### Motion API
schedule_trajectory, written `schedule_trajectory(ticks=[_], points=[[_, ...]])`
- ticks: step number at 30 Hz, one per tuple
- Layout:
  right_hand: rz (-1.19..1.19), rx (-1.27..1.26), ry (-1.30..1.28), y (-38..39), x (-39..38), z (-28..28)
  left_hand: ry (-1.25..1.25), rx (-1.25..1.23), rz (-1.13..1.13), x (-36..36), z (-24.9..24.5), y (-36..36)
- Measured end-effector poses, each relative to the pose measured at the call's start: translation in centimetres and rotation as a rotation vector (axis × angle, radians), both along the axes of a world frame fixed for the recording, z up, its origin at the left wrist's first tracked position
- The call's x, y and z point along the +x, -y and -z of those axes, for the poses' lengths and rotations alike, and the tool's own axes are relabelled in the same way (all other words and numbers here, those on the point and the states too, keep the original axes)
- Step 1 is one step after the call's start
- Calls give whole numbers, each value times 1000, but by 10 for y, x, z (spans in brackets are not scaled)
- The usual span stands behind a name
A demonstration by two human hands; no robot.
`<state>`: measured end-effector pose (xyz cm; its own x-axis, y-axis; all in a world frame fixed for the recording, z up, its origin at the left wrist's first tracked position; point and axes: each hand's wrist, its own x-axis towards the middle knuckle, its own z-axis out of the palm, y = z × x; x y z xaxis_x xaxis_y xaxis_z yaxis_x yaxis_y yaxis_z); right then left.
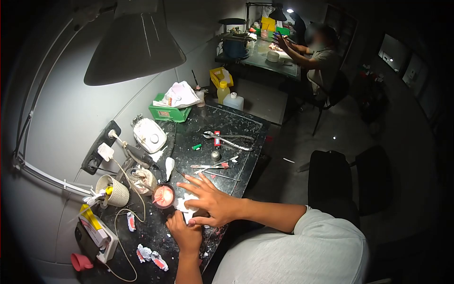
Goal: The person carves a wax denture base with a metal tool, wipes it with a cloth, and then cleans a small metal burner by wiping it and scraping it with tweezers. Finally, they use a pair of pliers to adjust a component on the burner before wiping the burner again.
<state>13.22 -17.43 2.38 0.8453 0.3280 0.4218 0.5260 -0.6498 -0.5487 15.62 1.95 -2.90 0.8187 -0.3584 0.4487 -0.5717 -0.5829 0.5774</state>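
A white, irregular piece [187, 204] that looks like tissue or plaster lies among my fingers at the table's near edge. My right hand [215, 206] reaches over it from the right. Thumb and forefinger grip the piece while the other fingers stretch out toward the bowl. Just below, my left hand [184, 233] is closed, its knuckles against the lower side of the white piece; its fingertips are hidden, and I cannot tell what is in them. Close beside the hands stands a dark round bowl [154, 203] with pink material [163, 195] inside.
White-and-pink dental models [160, 261] lie on the black table [189, 135]. Pliers [231, 141], a tweezer-like tool [210, 166] and a green box [169, 113] are farther back. A lamp [135, 52] hangs above. A cable [143, 208] crosses the left side. Another person [324, 59] sits at a far bench.
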Motion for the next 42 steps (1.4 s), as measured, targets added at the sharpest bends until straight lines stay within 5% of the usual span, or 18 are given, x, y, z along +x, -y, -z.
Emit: schedule_trajectory(ticks=[11, 17, 25, 42], points=[[101, -165, 208, 9, -33, 14, -7, -27, 24, -1, -3, -1], [223, -32, 111, 18, -28, 11, -84, -12, 2, -6, -13, 0], [105, 165, 29, 9, 2, 16, 4, -53, 7, -4, -14, 4], [137, -133, 109, 20, -10, 1, -45, -23, -19, -4, -14, -1]])
